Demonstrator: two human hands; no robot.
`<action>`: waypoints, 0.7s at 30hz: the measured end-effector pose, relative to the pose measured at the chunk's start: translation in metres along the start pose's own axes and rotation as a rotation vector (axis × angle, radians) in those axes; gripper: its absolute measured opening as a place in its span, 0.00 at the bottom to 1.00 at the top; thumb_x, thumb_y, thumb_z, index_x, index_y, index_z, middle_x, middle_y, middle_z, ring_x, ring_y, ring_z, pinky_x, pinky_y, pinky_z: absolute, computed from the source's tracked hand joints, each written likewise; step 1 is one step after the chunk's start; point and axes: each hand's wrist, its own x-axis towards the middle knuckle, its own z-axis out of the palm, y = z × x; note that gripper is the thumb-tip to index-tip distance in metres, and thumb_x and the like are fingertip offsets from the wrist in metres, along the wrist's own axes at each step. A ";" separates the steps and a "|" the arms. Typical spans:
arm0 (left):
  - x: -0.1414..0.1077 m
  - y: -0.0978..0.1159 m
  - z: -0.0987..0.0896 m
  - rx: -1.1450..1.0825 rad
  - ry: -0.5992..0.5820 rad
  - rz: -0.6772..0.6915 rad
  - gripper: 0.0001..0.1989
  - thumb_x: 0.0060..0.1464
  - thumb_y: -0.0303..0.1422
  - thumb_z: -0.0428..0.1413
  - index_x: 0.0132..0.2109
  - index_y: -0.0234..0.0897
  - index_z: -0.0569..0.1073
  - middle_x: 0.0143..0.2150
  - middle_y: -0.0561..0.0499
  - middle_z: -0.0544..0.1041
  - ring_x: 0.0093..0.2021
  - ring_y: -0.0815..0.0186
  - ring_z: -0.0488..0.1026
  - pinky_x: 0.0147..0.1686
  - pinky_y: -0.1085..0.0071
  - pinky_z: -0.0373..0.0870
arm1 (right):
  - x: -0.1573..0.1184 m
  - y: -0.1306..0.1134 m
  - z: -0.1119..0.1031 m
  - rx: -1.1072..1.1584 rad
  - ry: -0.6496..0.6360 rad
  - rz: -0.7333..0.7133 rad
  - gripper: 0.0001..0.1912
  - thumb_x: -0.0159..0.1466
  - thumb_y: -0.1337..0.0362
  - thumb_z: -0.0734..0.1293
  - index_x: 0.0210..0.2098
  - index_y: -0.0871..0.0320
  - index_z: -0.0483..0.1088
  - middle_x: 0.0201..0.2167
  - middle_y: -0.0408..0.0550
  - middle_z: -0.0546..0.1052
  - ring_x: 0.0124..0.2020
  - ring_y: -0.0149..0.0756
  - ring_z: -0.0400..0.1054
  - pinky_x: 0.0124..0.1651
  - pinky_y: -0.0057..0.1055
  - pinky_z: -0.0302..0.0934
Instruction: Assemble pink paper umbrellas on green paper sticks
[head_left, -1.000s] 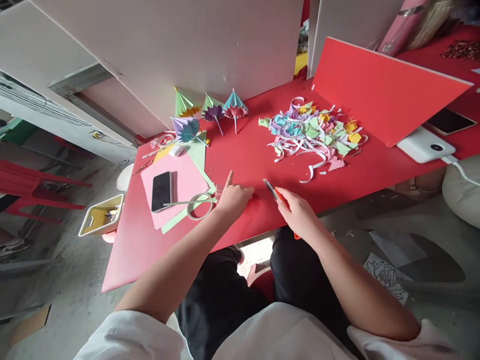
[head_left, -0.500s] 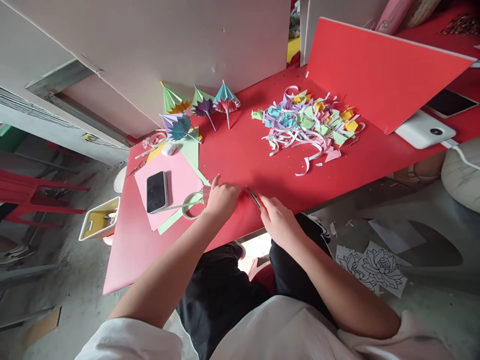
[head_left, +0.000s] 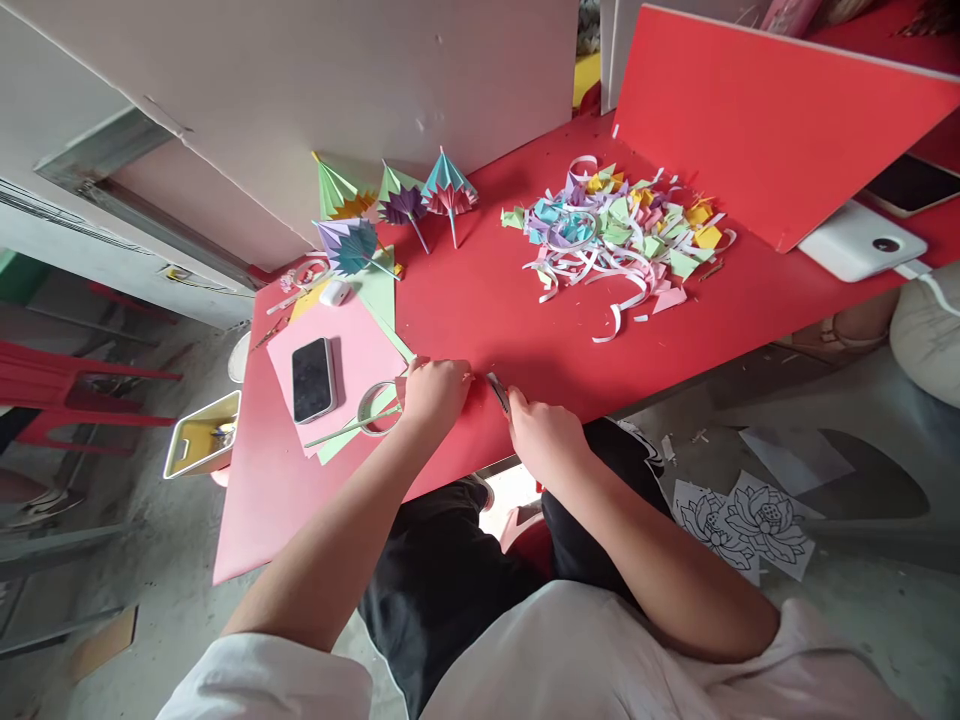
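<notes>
My left hand point(head_left: 437, 400) is closed over the red table. A thin green paper stick point(head_left: 349, 428) runs out of it to the left, with a small bit of pink paper beside the palm; the gripped part is hidden. Close by on the right, my right hand point(head_left: 547, 435) is wrapped round a utility knife point(head_left: 498, 390), its tip pointing toward my left fingers but apart from them. A roll of tape point(head_left: 365, 410) lies beneath the stick. Several folded paper umbrellas, one of them blue and pink point(head_left: 448, 190), stand or lean at the back.
A phone point(head_left: 313, 380) rests on pink paper point(head_left: 279, 350) at the left. Paper scraps point(head_left: 630, 235) are heaped at the back right, before an upright red board point(head_left: 780, 120). A white power bank point(head_left: 855, 245) sits at the right edge. A bin point(head_left: 199, 440) stands left of the table.
Both hands have shifted slightly left. The knife has turned, so its orange handle shows less. The green stick's free end has swung down a little, and the view has shifted slightly.
</notes>
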 end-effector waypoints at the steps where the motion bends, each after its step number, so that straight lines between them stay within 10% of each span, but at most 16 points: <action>1: 0.000 -0.001 0.000 -0.007 -0.004 -0.002 0.15 0.52 0.29 0.44 0.26 0.38 0.73 0.24 0.48 0.75 0.27 0.62 0.70 0.38 0.65 0.62 | 0.002 0.000 0.001 0.007 -0.001 -0.008 0.14 0.64 0.67 0.53 0.46 0.63 0.63 0.24 0.52 0.74 0.29 0.45 0.74 0.28 0.33 0.63; 21: 0.003 -0.002 0.002 -0.055 -0.025 -0.055 0.12 0.49 0.29 0.45 0.25 0.39 0.72 0.27 0.50 0.75 0.27 0.63 0.69 0.39 0.65 0.61 | 0.007 -0.022 0.011 0.003 0.134 -0.038 0.17 0.62 0.68 0.55 0.50 0.65 0.61 0.30 0.53 0.75 0.27 0.41 0.73 0.26 0.32 0.64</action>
